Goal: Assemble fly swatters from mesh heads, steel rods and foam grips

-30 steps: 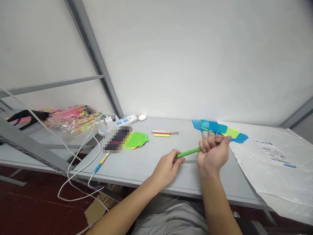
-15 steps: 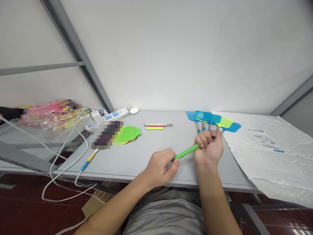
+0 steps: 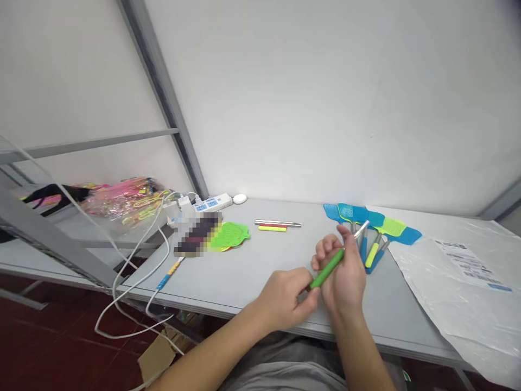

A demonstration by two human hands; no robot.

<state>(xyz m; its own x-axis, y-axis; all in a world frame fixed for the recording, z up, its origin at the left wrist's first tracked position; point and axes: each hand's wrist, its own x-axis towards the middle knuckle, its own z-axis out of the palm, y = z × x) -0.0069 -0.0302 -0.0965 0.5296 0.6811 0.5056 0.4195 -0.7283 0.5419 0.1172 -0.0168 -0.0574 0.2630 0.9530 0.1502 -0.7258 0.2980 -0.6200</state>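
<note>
A green fly swatter handle (image 3: 328, 268) with a bare silver metal rod (image 3: 362, 229) at its far end slants across my hands above the table. My left hand (image 3: 288, 297) pinches the near end between thumb and fingers. Palm up, my right hand (image 3: 345, 277) cradles the upper part of the handle, its fingers loosely curled and partly apart. The rod sticks out past the right thumb. Just beyond that hand lies a fanned row of fly swatters, with blue heads (image 3: 353, 213), a yellow-green head (image 3: 394, 227) and blue or yellow handles.
Metal rods (image 3: 278, 223) and a yellow handle (image 3: 272, 229) lie mid-table. Green swatter heads (image 3: 230, 235) sit left, beside a blurred patch. A power strip (image 3: 213, 203), white cables (image 3: 118, 296) and bagged colourful items (image 3: 122, 201) are further left. White plastic wrapping (image 3: 456, 304) covers the right side.
My right fingers have loosened from a tight fist, so the metal rod now shows. The handle has tilted steeper and come nearer. The whole view has shifted slightly.
</note>
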